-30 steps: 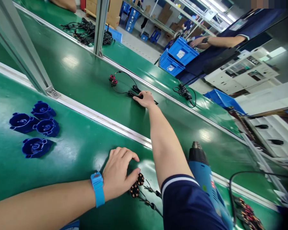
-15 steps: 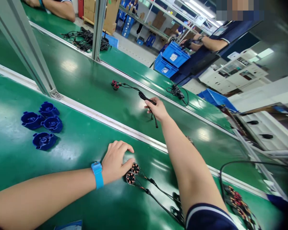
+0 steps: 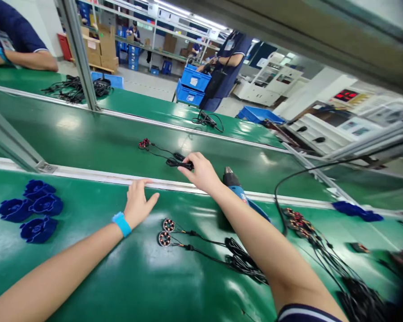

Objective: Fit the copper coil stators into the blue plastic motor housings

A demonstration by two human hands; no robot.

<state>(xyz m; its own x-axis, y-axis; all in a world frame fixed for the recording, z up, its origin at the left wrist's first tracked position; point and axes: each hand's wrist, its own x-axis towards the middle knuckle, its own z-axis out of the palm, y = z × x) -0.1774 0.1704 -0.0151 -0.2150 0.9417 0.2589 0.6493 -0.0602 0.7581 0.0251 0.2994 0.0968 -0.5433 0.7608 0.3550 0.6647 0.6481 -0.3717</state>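
My right hand [image 3: 203, 172] pinches a bundled black cable [image 3: 179, 162] over the green belt beyond the white rail. Thin wires lead from that cable to a pair of small red-and-black motor coils [image 3: 144, 143] on the belt. With its fingers apart and nothing in them, my left hand [image 3: 139, 202] is by the rail, a blue band at the wrist. Below and right of it lie two round copper-wound motor stators [image 3: 164, 238], whose black cables [image 3: 245, 259] run right beneath my right forearm. Several dark blue plastic housings [image 3: 38, 229] sit grouped at the left.
A blue heat gun [image 3: 237, 190] lies partly behind my right forearm. More wired stators [image 3: 298, 223] are at the right. A metal post [image 3: 15, 138] rises from the rail at left. Across the belt are a black cable heap [image 3: 75, 88], blue crates [image 3: 191, 87] and other people.
My view has tilted and swung. The coils and cable in my right hand are now lower, with the bundle near the belt. My left hand has moved away from the two stators toward the rail.
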